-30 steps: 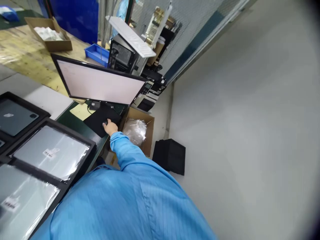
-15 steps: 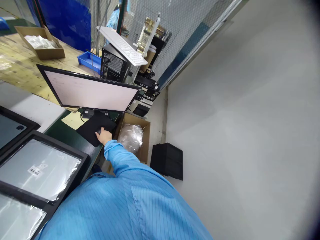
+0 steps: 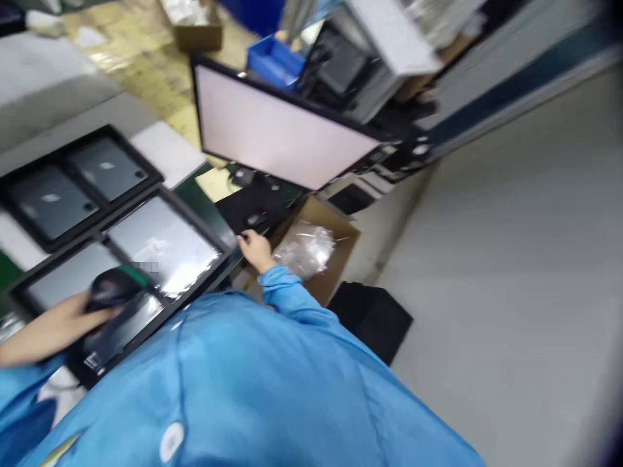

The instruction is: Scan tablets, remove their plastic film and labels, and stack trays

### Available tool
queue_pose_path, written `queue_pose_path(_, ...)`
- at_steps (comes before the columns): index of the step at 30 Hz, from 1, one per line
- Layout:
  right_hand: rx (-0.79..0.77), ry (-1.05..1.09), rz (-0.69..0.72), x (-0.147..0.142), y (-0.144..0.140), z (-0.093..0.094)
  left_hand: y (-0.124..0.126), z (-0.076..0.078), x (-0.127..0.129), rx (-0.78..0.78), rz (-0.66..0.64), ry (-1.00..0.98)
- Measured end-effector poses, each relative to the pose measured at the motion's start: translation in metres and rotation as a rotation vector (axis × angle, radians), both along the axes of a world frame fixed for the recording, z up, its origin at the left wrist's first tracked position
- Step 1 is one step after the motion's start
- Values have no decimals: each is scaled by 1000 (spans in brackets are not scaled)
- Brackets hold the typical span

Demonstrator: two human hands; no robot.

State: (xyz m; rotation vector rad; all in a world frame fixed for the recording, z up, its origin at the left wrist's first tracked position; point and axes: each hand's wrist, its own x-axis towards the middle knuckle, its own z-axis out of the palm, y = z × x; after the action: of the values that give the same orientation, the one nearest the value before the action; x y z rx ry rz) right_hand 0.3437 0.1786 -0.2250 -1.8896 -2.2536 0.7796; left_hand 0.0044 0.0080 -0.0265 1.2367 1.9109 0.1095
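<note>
My left hand point(image 3: 80, 321) is closed around a black barcode scanner with a green band point(image 3: 114, 288), held above the black tray point(image 3: 168, 301). Flat panels under shiny clear film point(image 3: 163, 237) lie in that tray. My right hand point(image 3: 256, 251) is at the tray's right corner, beside the desk edge and apart from the mouse point(image 3: 256, 218). Its fingers look bent, but blur hides whether they hold the small dark spot at their tips. The mouse rests on a black mouse pad point(image 3: 238, 206). Behind the pad stands a lit monitor point(image 3: 282, 133).
A second black tray point(image 3: 104, 204) with dark panels sits behind the first. A cardboard box point(image 3: 345, 250) of clear plastic stands right of the desk, near a black box-shaped object point(image 3: 372, 318). A blue bin point(image 3: 275, 61) and another cardboard box point(image 3: 199, 35) are at the back.
My right hand has left the mouse and moved toward the tray corner. My left hand has come into view with the scanner. The camera has turned left, blurring the picture.
</note>
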Motion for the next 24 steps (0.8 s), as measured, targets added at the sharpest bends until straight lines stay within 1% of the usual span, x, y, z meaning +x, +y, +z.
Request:
queue_pose_path(2,27,21,27,3,-9,-10,-5,-2,-2,-115,-19,-57)
queue_pose_path(4,54,42,33,8,-18,-18,2,-2,-1,-172,-92,-125)
queue_pose_path(6,77,52,19,14,-27,-23,14,-3,0,-174,-151,-122)
queue_pose_path(8,95,51,-1,20,-35,-27,22,-6,-2,-130,-163,-55)
queue_pose_path(10,105,38,-20,25,-40,-30,27,-8,-10,-81,-159,33)
queue_pose_path(13,106,20,-40,30,-43,-35,33,-10,-23,-102,-199,119)
queue_pose_path(16,105,6,-54,30,-43,-38,38,-11,-28,-148,-244,122)
queue_pose_path(20,100,-6,-34,26,-41,-39,45,-10,-23,-181,-245,77)
queue_pose_path(24,99,-8,-12,22,-37,-39,49,-6,-22,-177,-281,55)
